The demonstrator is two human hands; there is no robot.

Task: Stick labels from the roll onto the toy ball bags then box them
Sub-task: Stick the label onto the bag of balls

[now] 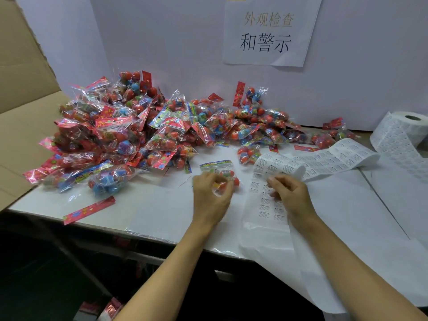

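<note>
Our left hand (212, 195) curls round a small clear bag of red and green toy balls (220, 173) mid-table. Our right hand (288, 193) pinches at the white strip of printed labels (324, 162) trailing from the roll (403, 130). White tabletop (150, 205) lies bare toward its near edge; the heaped bags (129, 130) crowd the far left.

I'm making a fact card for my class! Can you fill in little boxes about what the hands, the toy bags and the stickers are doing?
left hand: grips one toy ball bag on the white table
right hand: pinches at the label strip
label roll: far right, strip unrolled toward the hands
bag pile: heaped left and centre, against the white wall
cardboard box: open, at the left edge
paper sign: on the wall, Chinese writing
</note>
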